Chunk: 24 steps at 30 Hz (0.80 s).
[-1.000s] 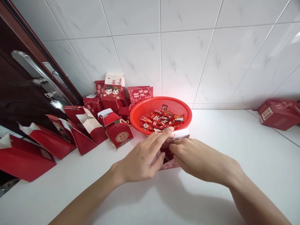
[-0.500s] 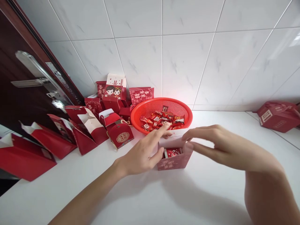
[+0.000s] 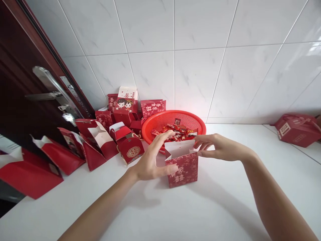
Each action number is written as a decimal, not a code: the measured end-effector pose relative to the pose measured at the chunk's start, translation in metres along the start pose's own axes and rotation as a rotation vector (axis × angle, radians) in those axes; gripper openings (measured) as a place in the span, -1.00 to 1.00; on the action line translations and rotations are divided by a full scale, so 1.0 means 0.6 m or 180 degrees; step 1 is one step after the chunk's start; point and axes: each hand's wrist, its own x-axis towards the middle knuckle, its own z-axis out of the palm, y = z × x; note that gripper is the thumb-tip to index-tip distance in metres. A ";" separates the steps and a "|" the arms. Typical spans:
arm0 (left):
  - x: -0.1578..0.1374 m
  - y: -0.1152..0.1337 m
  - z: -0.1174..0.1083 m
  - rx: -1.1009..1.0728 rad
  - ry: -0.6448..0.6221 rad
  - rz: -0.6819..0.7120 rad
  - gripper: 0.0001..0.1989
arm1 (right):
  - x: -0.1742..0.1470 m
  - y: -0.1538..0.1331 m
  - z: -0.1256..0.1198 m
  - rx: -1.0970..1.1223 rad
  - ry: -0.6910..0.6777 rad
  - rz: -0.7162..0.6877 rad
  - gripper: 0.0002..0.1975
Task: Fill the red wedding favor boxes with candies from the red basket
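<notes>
In the middle of the white counter a small red candy box (image 3: 183, 170) stands upright, its white-lined top flaps raised and open. Its front carries pale printed characters; what lies inside is hidden from this angle. My left hand (image 3: 152, 160) is at the box's left side, thumb across the front face and fingers stretched toward the back flap, spread wide. At the upper right corner, my right hand (image 3: 218, 147) has its fingers closed on a side flap. Just behind the box sits a red plastic basket (image 3: 150, 125) with several wrapped candies (image 3: 180, 129).
Several open red paper boxes (image 3: 100, 140) line the left side of the counter, near a dark door with a metal handle (image 3: 47, 95). More printed boxes (image 3: 126, 103) lean against the tiled wall. A red carton (image 3: 298, 129) stands at the far right.
The box's front wall now stands up and hides the candies that showed inside. My left fingers have spread wider, and my right hand has come in closer around the flap. The view has tilted slightly up.
</notes>
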 end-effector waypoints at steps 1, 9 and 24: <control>0.001 0.002 -0.007 0.0091 -0.0235 -0.0111 0.01 | 0.002 0.001 0.001 0.0010 0.0027 -0.0048 -0.76; 0.011 -0.011 -0.017 -0.0022 -0.0236 -0.0906 -0.24 | 0.016 -0.005 0.014 -0.0111 0.0296 -0.0267 -0.85; 0.012 -0.007 0.004 -0.0842 0.0479 -0.1094 -0.63 | 0.032 0.008 0.031 0.0190 0.1020 -0.0647 -0.68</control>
